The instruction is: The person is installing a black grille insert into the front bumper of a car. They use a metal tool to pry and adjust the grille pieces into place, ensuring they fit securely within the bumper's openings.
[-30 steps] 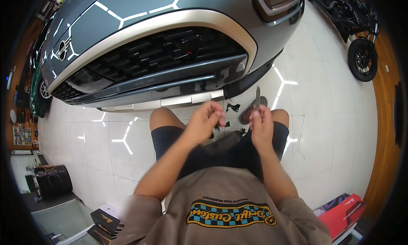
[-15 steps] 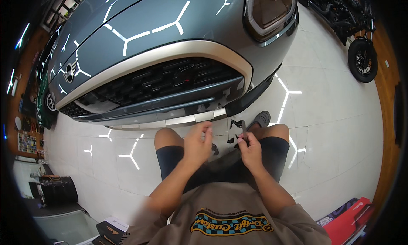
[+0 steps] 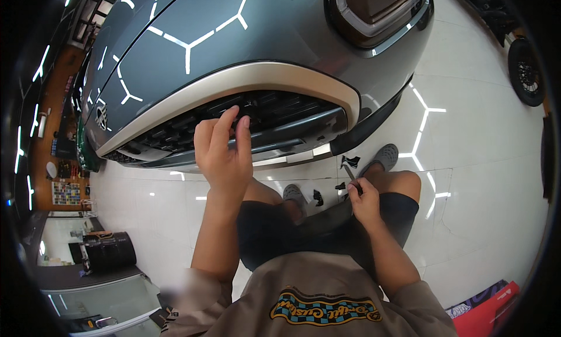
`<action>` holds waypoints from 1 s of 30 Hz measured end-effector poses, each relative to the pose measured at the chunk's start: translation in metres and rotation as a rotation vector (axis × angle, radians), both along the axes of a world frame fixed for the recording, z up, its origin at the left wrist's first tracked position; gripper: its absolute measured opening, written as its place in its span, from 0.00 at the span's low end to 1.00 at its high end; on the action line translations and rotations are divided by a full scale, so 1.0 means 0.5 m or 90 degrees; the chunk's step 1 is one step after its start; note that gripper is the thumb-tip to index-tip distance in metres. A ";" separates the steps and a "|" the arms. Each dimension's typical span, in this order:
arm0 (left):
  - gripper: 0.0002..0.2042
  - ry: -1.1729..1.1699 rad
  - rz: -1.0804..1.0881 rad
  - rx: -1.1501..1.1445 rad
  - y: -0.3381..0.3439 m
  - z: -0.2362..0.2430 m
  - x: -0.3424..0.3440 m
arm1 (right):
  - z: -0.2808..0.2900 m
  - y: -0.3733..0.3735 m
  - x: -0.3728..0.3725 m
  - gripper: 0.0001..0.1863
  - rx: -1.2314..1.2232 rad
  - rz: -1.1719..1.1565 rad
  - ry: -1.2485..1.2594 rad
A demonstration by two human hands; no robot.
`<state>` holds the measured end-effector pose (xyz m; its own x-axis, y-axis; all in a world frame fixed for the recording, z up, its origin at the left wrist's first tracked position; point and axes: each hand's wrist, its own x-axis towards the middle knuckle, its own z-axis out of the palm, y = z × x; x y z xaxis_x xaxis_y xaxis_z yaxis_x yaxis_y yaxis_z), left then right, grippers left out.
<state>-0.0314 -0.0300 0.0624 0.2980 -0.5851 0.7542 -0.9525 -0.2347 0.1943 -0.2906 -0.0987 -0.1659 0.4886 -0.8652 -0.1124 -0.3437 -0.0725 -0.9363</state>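
In front of the dark grille [image 3: 286, 108] of a grey-blue car [image 3: 263, 36] my left hand [image 3: 225, 153] is raised, fingers bent and apart, with nothing visible in them. Whether its fingertips touch the grille I cannot tell. My right hand [image 3: 365, 201] is closed around a thin, flat grey tool [image 3: 349, 172], whose narrow end points up and away over my right thigh. A beige trim band [image 3: 280, 71] arches above the grille. Crumpled black scraps [image 3: 350, 161] lie on the floor between my feet, below the bumper.
My feet wear grey clogs [image 3: 385, 157] on the white tiled floor [image 3: 461, 179]. A motorcycle wheel [image 3: 526, 71] stands at the far right. A black drum [image 3: 109, 249] is at the left, and a red box [image 3: 491, 313] lies at the lower right.
My left hand has moved up and left, from above my lap to before the grille. My right hand still holds the tool. The view has shifted, with the car closer.
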 end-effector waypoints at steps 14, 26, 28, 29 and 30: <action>0.14 0.113 0.035 0.108 0.012 -0.019 0.002 | -0.045 -0.023 0.013 0.10 0.153 0.084 -0.011; 0.24 0.263 -0.011 0.080 0.021 -0.021 -0.010 | -0.043 -0.026 0.008 0.08 0.140 0.013 -0.040; 0.23 0.244 -0.028 0.095 0.025 -0.017 -0.004 | -0.052 -0.025 0.003 0.08 0.145 0.001 -0.042; 0.23 0.213 -0.029 0.110 0.023 -0.009 -0.005 | -0.057 -0.023 0.003 0.08 0.148 -0.005 -0.043; 0.23 0.186 -0.029 0.125 0.021 0.002 -0.010 | -0.064 -0.019 0.002 0.08 0.144 -0.013 -0.054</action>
